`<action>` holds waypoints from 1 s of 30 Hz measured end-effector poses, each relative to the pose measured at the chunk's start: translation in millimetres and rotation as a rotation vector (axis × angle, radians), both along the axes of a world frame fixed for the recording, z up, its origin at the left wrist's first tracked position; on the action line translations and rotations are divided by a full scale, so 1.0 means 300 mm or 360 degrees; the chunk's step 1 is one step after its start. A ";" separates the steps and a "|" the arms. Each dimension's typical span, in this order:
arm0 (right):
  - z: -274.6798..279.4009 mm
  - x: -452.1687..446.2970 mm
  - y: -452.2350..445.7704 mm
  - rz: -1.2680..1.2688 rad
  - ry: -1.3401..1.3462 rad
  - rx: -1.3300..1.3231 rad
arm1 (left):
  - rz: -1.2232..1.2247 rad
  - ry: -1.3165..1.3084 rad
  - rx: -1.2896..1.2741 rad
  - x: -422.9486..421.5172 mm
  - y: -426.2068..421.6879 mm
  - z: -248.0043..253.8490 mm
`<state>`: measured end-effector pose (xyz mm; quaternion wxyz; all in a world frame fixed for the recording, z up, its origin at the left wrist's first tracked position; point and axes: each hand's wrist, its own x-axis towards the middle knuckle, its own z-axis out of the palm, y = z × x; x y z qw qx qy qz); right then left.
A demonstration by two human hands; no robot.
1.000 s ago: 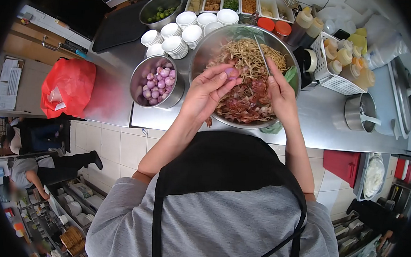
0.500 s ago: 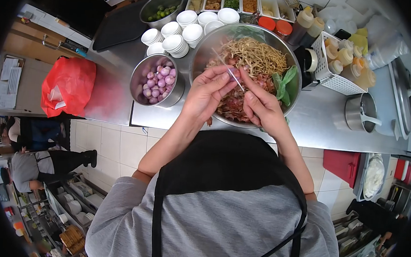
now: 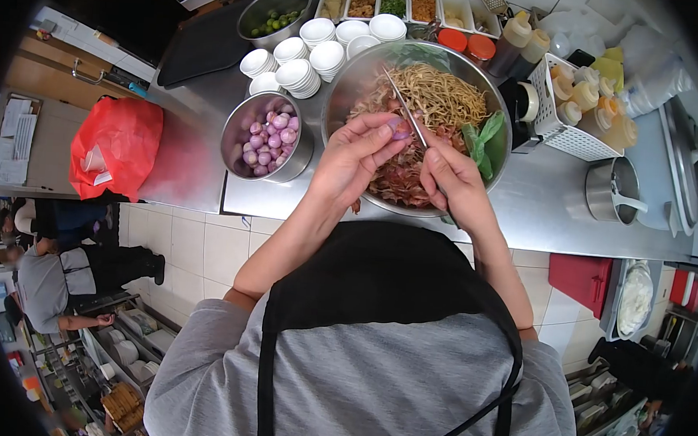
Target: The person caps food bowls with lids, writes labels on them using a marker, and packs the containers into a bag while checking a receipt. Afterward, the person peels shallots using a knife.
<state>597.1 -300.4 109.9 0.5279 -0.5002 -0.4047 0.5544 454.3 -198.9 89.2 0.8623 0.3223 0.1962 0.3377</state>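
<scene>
Between the fingertips of my left hand (image 3: pixel 358 153) is a small purple shallot (image 3: pixel 400 128). My right hand (image 3: pixel 453 179) is closed around the handle of a knife (image 3: pixel 405 103), whose blade points up and to the left, close beside the shallot. Both hands are above a large steel bowl (image 3: pixel 340 89). In it lie reddish-brown skins (image 3: pixel 399 178), a heap of thin tan roots or stems (image 3: pixel 444 92) and green leaves (image 3: pixel 485 144). To the left, a steel pot (image 3: pixel 295 167) contains many peeled shallots (image 3: pixel 271 140).
Stacks of white bowls (image 3: pixel 296 76) and a pot of green limes (image 3: pixel 275 23) stand behind the shallots. A red plastic bag (image 3: pixel 117 146) rests at the left. On the right are a white basket of bottles (image 3: pixel 566 135) and a small steel pot (image 3: pixel 603 203). Another person (image 3: pixel 49 284) stands at lower left.
My right hand has turned the knife so its blade now shows broadside and angles upward. The shallot in my left hand is more visible. The person at lower left has shifted an arm.
</scene>
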 end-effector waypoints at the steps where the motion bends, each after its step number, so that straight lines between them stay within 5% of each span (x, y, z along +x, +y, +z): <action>1: 0.000 0.008 0.001 0.0014 -0.0012 -0.0006 | 0.0015 0.0017 -0.0007 0.002 -0.006 0.010; 9: 0.003 -0.026 -0.006 0.0018 -0.0139 0.0185 | 0.0048 -0.0012 -0.0004 0.000 -0.002 -0.012; 11: -0.019 -0.017 -0.001 -0.0002 -0.0444 0.0291 | 0.0062 -0.0004 0.0014 -0.002 -0.004 -0.006; 30: -0.019 0.058 0.025 -0.0429 -0.0142 0.0069 | -0.0022 -0.0124 -0.0009 0.002 -0.002 0.032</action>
